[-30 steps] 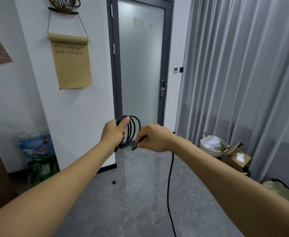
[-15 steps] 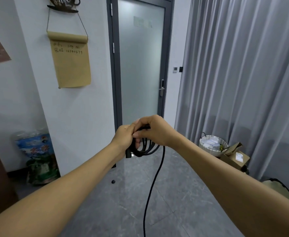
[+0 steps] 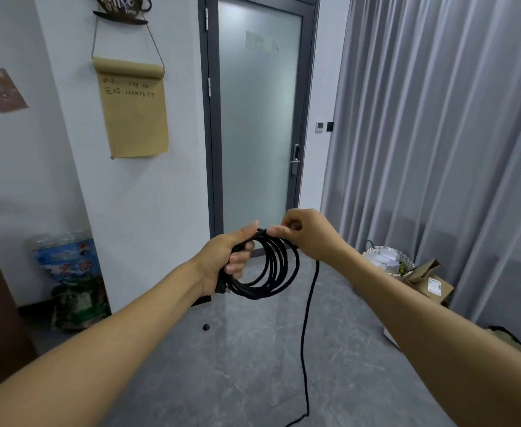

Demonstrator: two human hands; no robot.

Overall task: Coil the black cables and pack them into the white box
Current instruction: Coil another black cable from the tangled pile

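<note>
A black cable (image 3: pixel 279 277) hangs in several loops in front of me at waist height. My left hand (image 3: pixel 228 257) grips the left side of the coil, fingers curled round the bundled strands. My right hand (image 3: pixel 307 232) pinches the cable at the top of the coil, just right of my left thumb. From under the right hand the loose tail (image 3: pixel 307 334) drops to the floor and runs out of view at the bottom. The white box is not in view.
A frosted glass door (image 3: pixel 259 127) stands ahead, grey curtains (image 3: pixel 438 149) to the right. A white woven basket (image 3: pixel 387 260) and an open cardboard box (image 3: pixel 430 282) sit by the curtains. Bags (image 3: pixel 71 282) lean against the left wall. A small black object (image 3: pixel 206 327) lies on the grey floor.
The right hand has moved up and right along the cable, laying another loop. The coil now hangs open and wider below both hands. The loose tail has swung to the right.
</note>
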